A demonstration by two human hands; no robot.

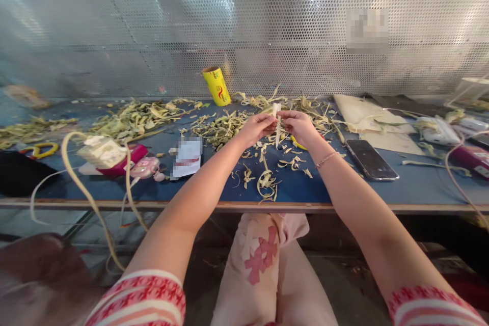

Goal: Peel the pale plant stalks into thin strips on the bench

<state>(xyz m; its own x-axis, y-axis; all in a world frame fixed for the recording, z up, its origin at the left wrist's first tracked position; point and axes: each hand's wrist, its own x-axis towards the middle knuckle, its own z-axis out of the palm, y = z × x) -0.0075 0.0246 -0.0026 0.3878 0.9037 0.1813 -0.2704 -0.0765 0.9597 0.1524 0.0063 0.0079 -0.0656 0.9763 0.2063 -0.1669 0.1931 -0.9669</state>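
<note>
**Op:** Logging largest first. Perforated metal wall [267, 25] across the back, shiny, dotted with round holes, dented in places. Below it the blue worktable [382, 191], flat matte top with a pale wooden front edge.

**Desk:** What's on the surface?

**Op:** I see pale green-yellow husk scraps [141, 114] heaped along the back, thin, curled, fibrous strips. A smaller scatter of the same curls lies right under the hands. Off-white flat board [359, 112] at the far right side, with cables and small devices beyond it. A dark glossy phone [371, 159] lies flat just right of the right wrist. Yellow cylindrical roll [216, 85] leans against the wall, open cardboard end up. To the left, a white plug block on a magenta case [130, 157], with long cream cords looping off the table edge.

**Desk:** Hands?

**Op:** Both raised above the table centre, close together. Left hand [256, 129] has its fingers curled in and pressed to the pale stalk piece [277, 112], gripping it from the left. Right hand [300, 126] pinches the same piece from the right, fingertips bunched; a thin beaded bracelet sits on that wrist. The stalk stands roughly upright between the two hands, whitish and smooth, with a narrow strip hanging down from it.

**Desk:** Knife or tool?

**Op:** I cannot tell; something yellow shows under the right hand, mostly hidden.
</note>
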